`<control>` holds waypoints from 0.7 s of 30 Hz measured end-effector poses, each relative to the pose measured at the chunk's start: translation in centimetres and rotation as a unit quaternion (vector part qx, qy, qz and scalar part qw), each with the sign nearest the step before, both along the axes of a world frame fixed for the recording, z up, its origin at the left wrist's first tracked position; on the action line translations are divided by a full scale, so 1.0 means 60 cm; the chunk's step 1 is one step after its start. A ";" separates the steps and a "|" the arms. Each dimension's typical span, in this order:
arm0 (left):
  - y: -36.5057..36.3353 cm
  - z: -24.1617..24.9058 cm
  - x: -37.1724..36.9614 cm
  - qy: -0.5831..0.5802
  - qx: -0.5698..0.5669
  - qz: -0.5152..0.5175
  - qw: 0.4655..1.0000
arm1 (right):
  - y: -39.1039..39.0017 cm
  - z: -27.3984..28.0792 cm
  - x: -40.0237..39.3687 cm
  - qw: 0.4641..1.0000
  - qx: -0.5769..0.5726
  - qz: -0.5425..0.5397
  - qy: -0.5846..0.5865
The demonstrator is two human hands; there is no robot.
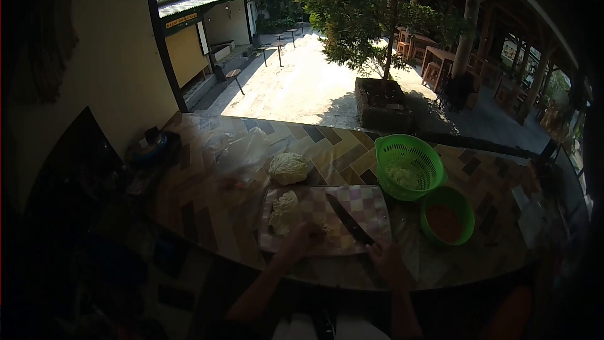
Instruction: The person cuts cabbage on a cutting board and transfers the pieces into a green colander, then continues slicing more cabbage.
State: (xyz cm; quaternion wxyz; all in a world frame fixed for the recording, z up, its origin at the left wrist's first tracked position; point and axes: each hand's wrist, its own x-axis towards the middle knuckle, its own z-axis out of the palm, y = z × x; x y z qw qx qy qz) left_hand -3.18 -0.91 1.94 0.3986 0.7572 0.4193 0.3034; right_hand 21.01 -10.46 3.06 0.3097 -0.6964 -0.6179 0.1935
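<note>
My right hand (385, 257) is wrapped round the handle of a knife (347, 218), whose blade points up and left across the checkered cutting board (371, 198). On the board's lower middle, my left hand (304, 235) rests with its fingers curled in, close to small pale scraps; shadow hides what they pinch, if anything. A cut piece of cabbage (284, 210) lies on the board's left side, just above my left hand. Behind the board sits a larger pale cabbage (288, 169).
Right of the board stand a green colander (379, 158) with shredded pale pieces and a green bowl (468, 214) with orange contents. A clear plastic bag (246, 150) lies at the back left of the tiled counter (330, 151). Beyond the counter are a paved yard and a tree.
</note>
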 end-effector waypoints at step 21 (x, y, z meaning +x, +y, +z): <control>0.015 -0.043 0.008 -0.191 -0.135 -0.043 0.971 | -0.049 -0.032 -0.092 0.997 0.009 -0.070 -0.011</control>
